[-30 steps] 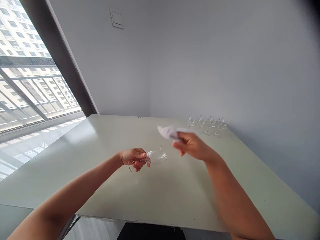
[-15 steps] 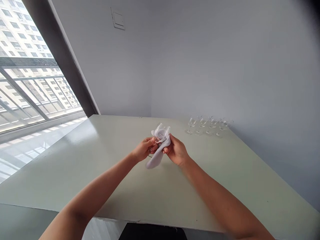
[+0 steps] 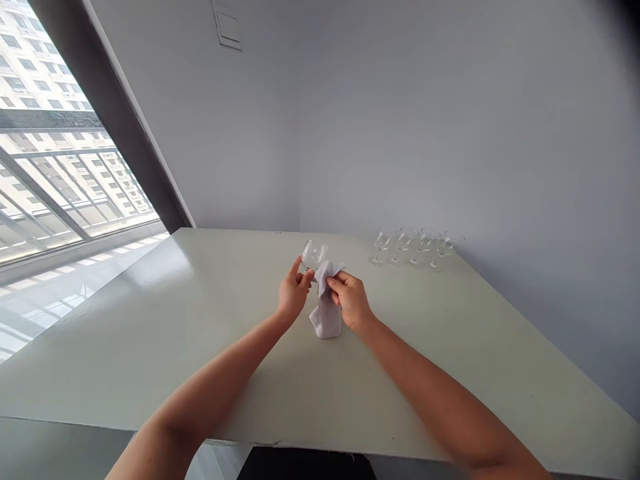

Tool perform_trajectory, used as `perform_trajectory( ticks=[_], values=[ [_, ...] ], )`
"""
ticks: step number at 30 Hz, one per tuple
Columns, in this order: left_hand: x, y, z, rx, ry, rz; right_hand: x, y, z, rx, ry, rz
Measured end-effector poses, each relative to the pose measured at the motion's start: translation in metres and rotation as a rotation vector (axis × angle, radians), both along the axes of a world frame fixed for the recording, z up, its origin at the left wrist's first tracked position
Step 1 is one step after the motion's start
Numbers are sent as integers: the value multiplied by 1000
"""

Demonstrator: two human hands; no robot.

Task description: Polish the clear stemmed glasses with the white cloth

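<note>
Left hand (image 3: 294, 292) is seen just left of the centre of the frame, well to the right of the window (image 3: 55, 143) that is cut off by the left edge. Its thumb and fingers are closed around the lower part of a clear glass (image 3: 314, 255), with one fingertip laid against the left side of the bowl. The glass is held above the table (image 3: 240, 393) near the centre of the frame, its mouth turned upward and leaned slightly to the right. Its foot cannot be made out.

Against the lower right of the glass, a pale cloth (image 3: 327, 307) is gathered at the top and left hanging below. The cloth is pinched between the thumb and fingers of the right hand (image 3: 350, 297), just right of centre.

Farther right, toward the far right corner of the table, at least four stemmed glasses (image 3: 403, 241) are stood upright, close together. Behind them the table is bordered by a plain grey wall (image 3: 460, 120), by which the upper right of the frame is filled.
</note>
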State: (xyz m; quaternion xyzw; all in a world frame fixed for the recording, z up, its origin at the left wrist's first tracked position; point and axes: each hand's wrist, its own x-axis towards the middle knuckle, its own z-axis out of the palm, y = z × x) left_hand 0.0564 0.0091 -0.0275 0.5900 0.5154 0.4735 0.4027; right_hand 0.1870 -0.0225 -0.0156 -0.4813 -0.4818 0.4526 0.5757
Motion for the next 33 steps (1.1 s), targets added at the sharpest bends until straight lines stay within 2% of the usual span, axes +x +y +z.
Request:
perform_trajectory(
  ticks=[2,4,6,9,12,14,16,20,23,26,31,33],
  values=[
    [-1,-2,-3,1,43,-2,8,3,7,132,-138,-117],
    [2,-6,-5,34,56,-51,13,4,12,327,-373,-268],
    [9,-11,-6,43,3,-104,15,3,14,491,-640,-355],
    [17,-15,-3,-9,-131,-113,10,-1,10,570,-945,-345],
    [18,-13,6,-30,-237,-88,3,-4,4,562,-1053,-231],
    [15,-10,13,-19,-295,-91,0,-4,2,543,-1001,-146],
    [12,-6,17,-6,-341,-98,2,0,2,480,-826,-89],
    [11,0,17,-16,-458,-105,12,10,9,147,-176,-53],
    [15,0,13,-48,-551,-202,12,12,14,-24,179,28],
    [18,-5,12,-81,-586,-292,5,8,15,-42,213,151],
    [15,-9,14,-11,-498,-252,10,10,5,-40,-18,360],
    [11,-6,15,-22,-477,-316,16,14,1,-67,-57,443]
  ],
)
